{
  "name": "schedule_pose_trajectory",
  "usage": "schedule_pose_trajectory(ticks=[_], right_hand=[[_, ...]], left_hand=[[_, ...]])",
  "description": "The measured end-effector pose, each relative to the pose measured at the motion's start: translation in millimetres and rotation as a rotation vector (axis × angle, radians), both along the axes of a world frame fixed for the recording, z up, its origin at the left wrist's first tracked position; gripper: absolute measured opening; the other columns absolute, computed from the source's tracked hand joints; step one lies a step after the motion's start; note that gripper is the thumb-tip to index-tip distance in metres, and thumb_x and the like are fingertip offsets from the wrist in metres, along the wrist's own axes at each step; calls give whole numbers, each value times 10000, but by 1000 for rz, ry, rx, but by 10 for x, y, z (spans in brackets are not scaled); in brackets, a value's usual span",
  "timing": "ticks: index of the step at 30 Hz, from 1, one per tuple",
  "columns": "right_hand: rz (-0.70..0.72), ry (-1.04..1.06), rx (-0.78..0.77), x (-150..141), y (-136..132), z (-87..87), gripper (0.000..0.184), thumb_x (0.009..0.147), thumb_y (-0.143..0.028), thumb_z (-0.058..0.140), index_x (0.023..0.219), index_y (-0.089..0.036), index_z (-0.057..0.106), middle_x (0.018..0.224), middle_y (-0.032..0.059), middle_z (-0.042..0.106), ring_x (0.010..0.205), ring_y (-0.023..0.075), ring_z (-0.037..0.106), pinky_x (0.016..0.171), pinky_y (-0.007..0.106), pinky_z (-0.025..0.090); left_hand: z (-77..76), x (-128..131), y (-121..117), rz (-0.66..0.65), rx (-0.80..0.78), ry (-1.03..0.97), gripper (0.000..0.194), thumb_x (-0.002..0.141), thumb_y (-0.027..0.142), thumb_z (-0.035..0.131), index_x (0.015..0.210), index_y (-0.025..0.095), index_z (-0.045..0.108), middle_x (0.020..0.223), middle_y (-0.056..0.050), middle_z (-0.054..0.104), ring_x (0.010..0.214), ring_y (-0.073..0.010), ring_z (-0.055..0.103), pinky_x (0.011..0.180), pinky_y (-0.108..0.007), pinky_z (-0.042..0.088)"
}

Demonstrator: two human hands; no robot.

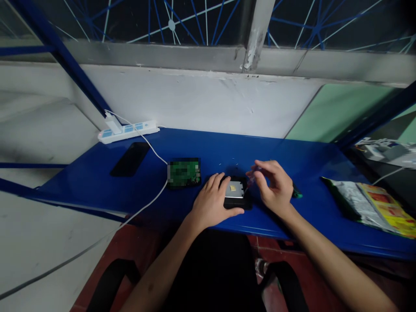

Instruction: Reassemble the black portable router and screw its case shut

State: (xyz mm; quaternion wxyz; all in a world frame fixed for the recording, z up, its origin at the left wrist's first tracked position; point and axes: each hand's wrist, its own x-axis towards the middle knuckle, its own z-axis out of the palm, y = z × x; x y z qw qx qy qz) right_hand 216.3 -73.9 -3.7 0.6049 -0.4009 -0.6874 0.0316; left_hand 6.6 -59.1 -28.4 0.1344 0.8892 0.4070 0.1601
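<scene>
An opened black device case (238,203) with a silver metal plate (236,189) inside it lies on the blue table. On the plate sits a small yellowish square (232,188). My left hand (211,201) grips the case from its left side, fingers along the far part and thumb along the near edge. Pinched in my right hand (274,186) is a thin screwdriver (251,177) with a clear, purplish handle, its tip at the plate's right edge. A green and black object (297,192) is partly hidden behind my right hand.
Left of the case lies a green circuit board (183,172) in a black tray, a white cable (152,200) passing by it. Further left are a dark phone-like slab (130,159) and a white power strip (130,131). Foil packets (373,208) lie at the right. Tiny bits sit beyond the case.
</scene>
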Motion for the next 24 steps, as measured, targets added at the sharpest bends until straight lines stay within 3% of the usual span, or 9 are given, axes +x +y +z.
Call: schedule_pose_trajectory(ticks=[4, 13, 24], right_hand=[[-30, -61, 85, 27, 27, 0, 423, 846, -132, 737, 1231, -299, 678, 940, 43, 672, 757, 192, 651, 595, 362, 569], [86, 24, 5, 25, 14, -35, 335, 997, -207, 504, 1292, -282, 643, 1135, 90, 653, 775, 182, 726, 648, 392, 629], [17, 21, -47, 11, -23, -4, 399, 1001, -152, 480, 1352, -289, 612, 1148, 75, 713, 776, 173, 754, 718, 383, 633]], left_hand=[[14, 5, 0, 5, 3, -5, 970, 801, 759, 677, 1504, 159, 381, 1571, -188, 418, 1487, -386, 343, 1186, -550, 377], [20, 8, -4, 6, -20, 4, 976, 801, 752, 685, 1512, 158, 378, 1585, -186, 406, 1496, -381, 331, 1191, -550, 371], [10, 16, 2, 8, -26, 12, 987, 799, 771, 669, 1515, 158, 377, 1596, -181, 393, 1503, -379, 320, 1197, -545, 363]])
